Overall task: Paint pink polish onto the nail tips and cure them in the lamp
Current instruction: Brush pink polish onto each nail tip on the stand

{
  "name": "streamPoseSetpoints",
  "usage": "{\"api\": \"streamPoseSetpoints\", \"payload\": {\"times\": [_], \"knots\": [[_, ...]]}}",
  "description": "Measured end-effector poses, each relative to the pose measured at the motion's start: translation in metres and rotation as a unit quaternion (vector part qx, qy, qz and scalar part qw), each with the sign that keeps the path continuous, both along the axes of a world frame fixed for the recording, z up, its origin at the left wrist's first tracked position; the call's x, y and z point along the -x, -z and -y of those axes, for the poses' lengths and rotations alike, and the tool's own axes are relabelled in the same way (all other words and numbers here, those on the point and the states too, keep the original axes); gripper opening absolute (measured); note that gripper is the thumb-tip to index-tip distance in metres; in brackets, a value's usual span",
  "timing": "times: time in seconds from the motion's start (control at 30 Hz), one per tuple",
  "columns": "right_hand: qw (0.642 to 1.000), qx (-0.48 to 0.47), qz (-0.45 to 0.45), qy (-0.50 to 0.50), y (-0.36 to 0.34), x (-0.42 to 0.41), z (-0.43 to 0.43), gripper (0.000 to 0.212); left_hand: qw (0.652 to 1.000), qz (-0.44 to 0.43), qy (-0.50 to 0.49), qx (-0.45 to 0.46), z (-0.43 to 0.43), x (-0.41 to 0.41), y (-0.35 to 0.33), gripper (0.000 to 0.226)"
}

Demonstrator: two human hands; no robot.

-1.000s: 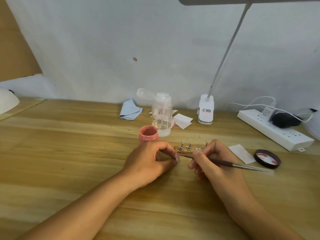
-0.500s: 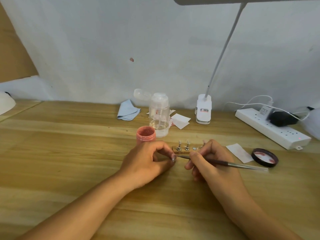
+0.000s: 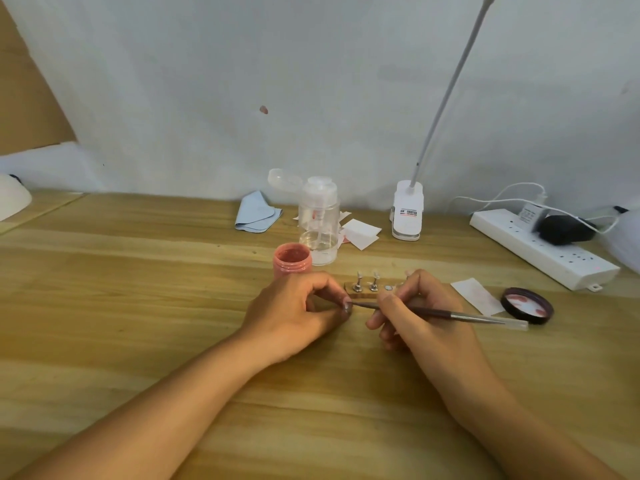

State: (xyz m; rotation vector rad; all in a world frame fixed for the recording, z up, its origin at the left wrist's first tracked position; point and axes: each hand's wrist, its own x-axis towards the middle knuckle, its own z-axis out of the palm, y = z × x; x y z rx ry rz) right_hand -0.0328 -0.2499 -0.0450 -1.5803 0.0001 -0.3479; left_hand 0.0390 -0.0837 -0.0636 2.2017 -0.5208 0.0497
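Note:
My left hand (image 3: 298, 310) rests on the wooden table and pinches a small nail tip (image 3: 347, 305) between thumb and forefinger. My right hand (image 3: 415, 315) grips a thin brush (image 3: 460, 315) like a pen, its bristle end touching that nail tip. Just behind the hands lies a small wooden holder (image 3: 367, 289) with two metal stands carrying nail tips. An open pink polish jar (image 3: 292, 259) stands behind my left hand. Its black lid (image 3: 527, 304) lies to the right, smeared with pink inside.
A clear pump bottle (image 3: 318, 223) stands behind the jar, with a blue cloth (image 3: 256, 214) and white paper pads (image 3: 358, 232) beside it. A clip lamp (image 3: 408, 211) rises at the back. A white power strip (image 3: 543, 252) lies at the right, a paper square (image 3: 476, 295) near it.
Both hands stay together at the nail tip with only slight shifts of the brush. The camera has drifted a little.

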Motion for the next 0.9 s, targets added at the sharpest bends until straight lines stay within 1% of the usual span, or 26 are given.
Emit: {"api": "streamPoseSetpoints", "payload": {"times": [0.2,0.4,0.53,0.6,0.67,0.73,0.83,0.9], "knots": [[1.000,0.003,0.007,-0.003,0.000,-0.001,0.000,0.022,1.000,-0.002,-0.002,0.005,0.000,0.000,-0.001,0.009],[1.000,0.017,0.006,0.016,-0.002,-0.001,0.002,0.022,1.000,0.001,0.004,-0.003,0.003,-0.002,-0.001,0.009],[0.997,0.020,0.040,0.066,-0.011,0.007,0.003,0.027,1.000,0.010,0.013,-0.018,0.004,-0.002,-0.005,0.012],[0.995,0.049,0.057,0.070,-0.013,0.012,-0.002,0.022,1.000,0.013,0.008,-0.027,0.000,0.000,-0.004,0.017],[0.994,0.065,0.066,0.061,-0.017,0.014,-0.008,0.014,1.000,0.014,0.008,-0.026,-0.002,-0.001,-0.002,0.020],[0.995,0.058,0.068,0.033,-0.027,0.013,-0.014,0.008,1.000,0.016,0.003,-0.016,-0.003,-0.001,0.000,0.024],[0.995,0.083,0.046,-0.015,-0.050,0.003,-0.027,0.011,1.000,0.015,0.003,0.005,-0.002,0.000,0.003,0.026],[0.994,0.107,0.020,-0.026,-0.068,-0.013,-0.037,0.010,1.000,0.016,0.003,0.005,-0.002,0.001,0.003,0.023]]}}
